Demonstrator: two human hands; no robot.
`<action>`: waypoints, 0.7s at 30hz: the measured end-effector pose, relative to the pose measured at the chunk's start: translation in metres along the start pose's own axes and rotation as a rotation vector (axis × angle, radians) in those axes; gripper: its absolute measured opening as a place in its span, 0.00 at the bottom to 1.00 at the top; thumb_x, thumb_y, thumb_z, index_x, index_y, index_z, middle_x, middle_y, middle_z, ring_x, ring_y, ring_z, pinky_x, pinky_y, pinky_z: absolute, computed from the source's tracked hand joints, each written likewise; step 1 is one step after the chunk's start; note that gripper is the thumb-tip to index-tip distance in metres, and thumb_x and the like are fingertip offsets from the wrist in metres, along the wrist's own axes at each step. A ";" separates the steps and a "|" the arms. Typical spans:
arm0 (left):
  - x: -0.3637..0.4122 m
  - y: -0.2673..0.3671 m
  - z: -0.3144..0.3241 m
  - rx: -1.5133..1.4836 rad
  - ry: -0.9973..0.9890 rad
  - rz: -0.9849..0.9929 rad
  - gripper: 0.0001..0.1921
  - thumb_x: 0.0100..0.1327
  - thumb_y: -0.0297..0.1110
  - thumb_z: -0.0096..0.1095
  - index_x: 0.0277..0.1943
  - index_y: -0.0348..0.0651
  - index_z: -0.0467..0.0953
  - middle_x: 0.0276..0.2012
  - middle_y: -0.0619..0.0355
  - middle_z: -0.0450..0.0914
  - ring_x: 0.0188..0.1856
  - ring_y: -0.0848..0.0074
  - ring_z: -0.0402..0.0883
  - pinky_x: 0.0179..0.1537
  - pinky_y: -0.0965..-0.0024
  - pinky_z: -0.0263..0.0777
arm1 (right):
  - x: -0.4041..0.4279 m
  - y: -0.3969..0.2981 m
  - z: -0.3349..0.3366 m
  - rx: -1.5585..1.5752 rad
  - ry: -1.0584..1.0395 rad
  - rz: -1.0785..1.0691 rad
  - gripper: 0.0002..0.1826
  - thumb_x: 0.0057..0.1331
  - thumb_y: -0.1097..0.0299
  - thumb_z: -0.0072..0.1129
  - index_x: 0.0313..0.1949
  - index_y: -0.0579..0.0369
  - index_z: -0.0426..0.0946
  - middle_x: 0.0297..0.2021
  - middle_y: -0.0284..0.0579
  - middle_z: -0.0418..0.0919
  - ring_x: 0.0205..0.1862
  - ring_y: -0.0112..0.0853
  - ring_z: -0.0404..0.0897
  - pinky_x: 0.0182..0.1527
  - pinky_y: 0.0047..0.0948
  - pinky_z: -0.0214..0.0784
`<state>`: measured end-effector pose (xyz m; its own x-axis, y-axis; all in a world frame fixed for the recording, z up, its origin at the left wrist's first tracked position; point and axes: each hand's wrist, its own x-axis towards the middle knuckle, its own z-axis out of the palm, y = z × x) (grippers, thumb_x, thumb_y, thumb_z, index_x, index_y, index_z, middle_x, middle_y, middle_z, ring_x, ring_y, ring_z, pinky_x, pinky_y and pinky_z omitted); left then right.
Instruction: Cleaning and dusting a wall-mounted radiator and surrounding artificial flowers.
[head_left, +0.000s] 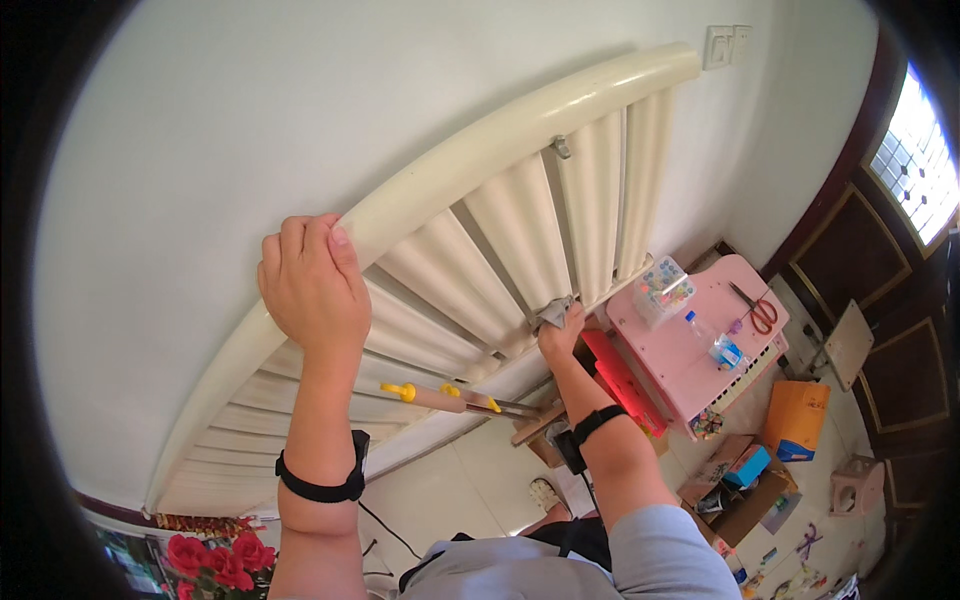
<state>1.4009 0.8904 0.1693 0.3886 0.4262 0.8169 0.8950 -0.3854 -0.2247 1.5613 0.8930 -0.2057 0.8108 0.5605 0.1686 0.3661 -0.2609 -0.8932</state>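
A cream column radiator is fixed along the white wall before me. My left hand lies over its thick rounded top pipe, fingers wrapped over the far side and thumb along the near side. Lower down, my right hand holds a crumpled grey cloth against the bottom end of a column. Part of the cloth is hidden by the fingers. A small metal valve sticks out under the top pipe.
Yellow-tipped handles rise below the radiator. On the right, a pink toy piano bears scissors, a bottle and a clear box of beads. Cardboard boxes and a small stool stand on the floor. Red flowers are at lower left.
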 end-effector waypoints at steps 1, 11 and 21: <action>-0.004 -0.007 -0.001 0.027 -0.007 0.000 0.14 0.69 0.36 0.41 0.39 0.43 0.77 0.37 0.61 0.75 0.39 0.64 0.71 0.42 0.63 0.63 | -0.006 -0.023 0.000 0.000 -0.037 0.082 0.32 0.43 0.72 0.63 0.48 0.65 0.60 0.46 0.65 0.66 0.51 0.60 0.63 0.54 0.54 0.55; -0.005 -0.004 0.001 0.022 0.014 -0.014 0.14 0.69 0.37 0.41 0.39 0.44 0.77 0.36 0.62 0.75 0.37 0.65 0.70 0.41 0.64 0.64 | 0.056 -0.228 -0.078 0.299 0.357 -0.573 0.36 0.45 0.81 0.52 0.57 0.64 0.54 0.48 0.64 0.57 0.53 0.57 0.56 0.59 0.52 0.44; -0.005 -0.001 0.003 0.024 0.045 0.015 0.16 0.70 0.36 0.37 0.38 0.41 0.77 0.35 0.59 0.76 0.36 0.63 0.69 0.39 0.64 0.64 | 0.020 -0.085 -0.004 0.313 0.280 -0.376 0.33 0.48 0.70 0.56 0.56 0.62 0.60 0.55 0.61 0.59 0.59 0.57 0.56 0.62 0.52 0.48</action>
<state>1.3984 0.8913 0.1644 0.3921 0.3831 0.8364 0.8944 -0.3716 -0.2491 1.5482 0.9229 -0.1246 0.7567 0.3283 0.5654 0.5351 0.1860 -0.8241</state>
